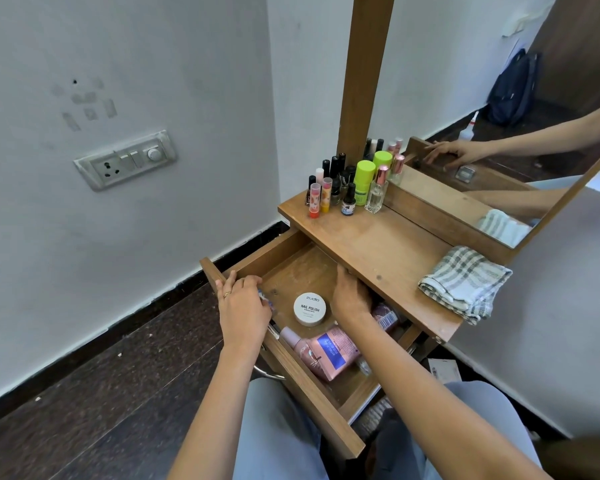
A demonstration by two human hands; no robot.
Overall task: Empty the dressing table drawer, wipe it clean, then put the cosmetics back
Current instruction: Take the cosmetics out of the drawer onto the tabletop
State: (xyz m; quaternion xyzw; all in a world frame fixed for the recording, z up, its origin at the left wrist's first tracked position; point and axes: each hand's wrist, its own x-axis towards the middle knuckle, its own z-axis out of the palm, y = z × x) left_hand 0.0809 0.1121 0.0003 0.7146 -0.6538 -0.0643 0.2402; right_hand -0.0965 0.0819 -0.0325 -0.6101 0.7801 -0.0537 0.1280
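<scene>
Left hand (245, 308) curled at open wooden drawer's (312, 403) left front corner over a small half-hidden item, grip unclear. Right hand (350, 294) reaches under wooden surface (378, 251), fingers hidden, state unclear. White round nail-polish-remover tub (309, 309) and pink bottle (333, 355) lie inside drawer. Folded checked cloth (465, 282) on surface's right end.

Soft, even, bright light with faint shadows, darkest inside the drawer (291, 271) beneath the tabletop's (378, 251) front edge. Wide-angle distortion bows the skirting (153, 303) and mirror frame (364, 71). The centre is sharp; the bottom right corner blurs dark.
</scene>
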